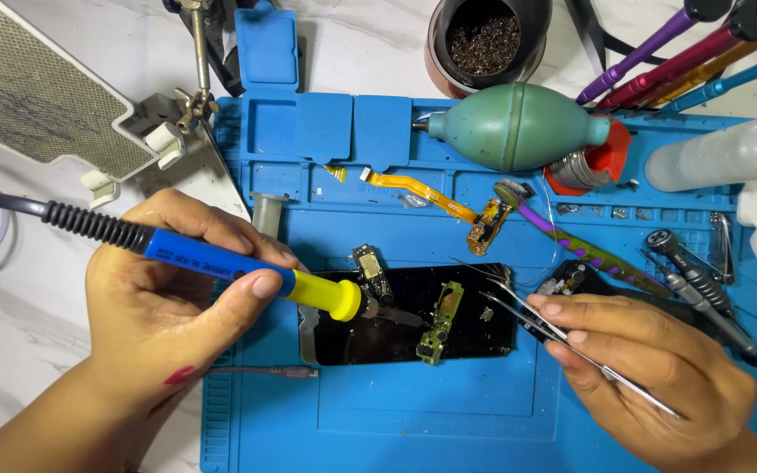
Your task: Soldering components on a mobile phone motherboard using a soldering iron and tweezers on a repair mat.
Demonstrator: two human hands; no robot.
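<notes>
Left hand [164, 307] is wrapped around a blue and yellow soldering iron [221, 263], tip down by the small green circuit board [438, 322] sitting on the black phone screen [396, 337] mid blue mat [449, 420]. Right hand [650, 372] pinches metal tweezers [554, 328], tips just right of that board

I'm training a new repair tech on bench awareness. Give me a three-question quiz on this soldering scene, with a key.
1. True or false: the left hand holds the blue and yellow soldering iron.
2. What does the right hand hold? A) toothbrush B) metal tweezers C) screwdriver
3. Fill in: the small green circuit board lies on a black ____.

Key:
1. True.
2. B, the metal tweezers, tips pointing toward the board.
3. Phone: the black phone lies flat on the blue work mat.
</notes>
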